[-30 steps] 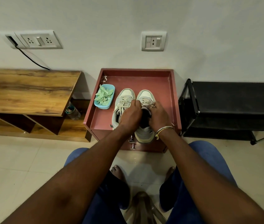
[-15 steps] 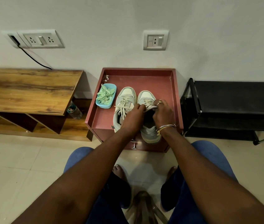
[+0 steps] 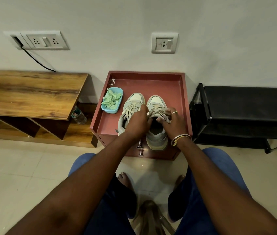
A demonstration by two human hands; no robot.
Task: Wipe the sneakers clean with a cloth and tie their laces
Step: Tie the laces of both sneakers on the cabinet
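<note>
Head view: right-side sneaker (image 3: 156,136) and other sneaker (image 3: 131,106) stood side by side on red cabinet surface (image 3: 168,89), toes toward wall. Count: two sneakers.

Left hand (image 3: 136,123) and right hand (image 3: 174,123) both pinched laces (image 3: 156,111) of right-side sneaker.

Laces judged soft, limp, light; best gripped near ends. Shoe judged light, semi-stiff; steady at heel collar.

One blue tray (image 3: 110,111), apparently holding green cloth (image 3: 111,100).

two pale grey and white lace-up sneakers (image 3: 135,100) (image 3: 156,140), two bare hands (image 3: 136,123) (image 3: 175,122), one light blue plastic dish (image 3: 110,111) with one bunched green cloth (image 3: 111,100), one red-brown rimmed cabinet (image 3: 151,85) with two metal drawer knobs (image 3: 139,146) (image 3: 141,153), two white wall socket plates (image 3: 44,41) (image 3: 164,43), one low wooden table (image 3: 32,92), one clear plastic bottle (image 3: 79,115), one black shoe rack (image 3: 246,102).
</note>
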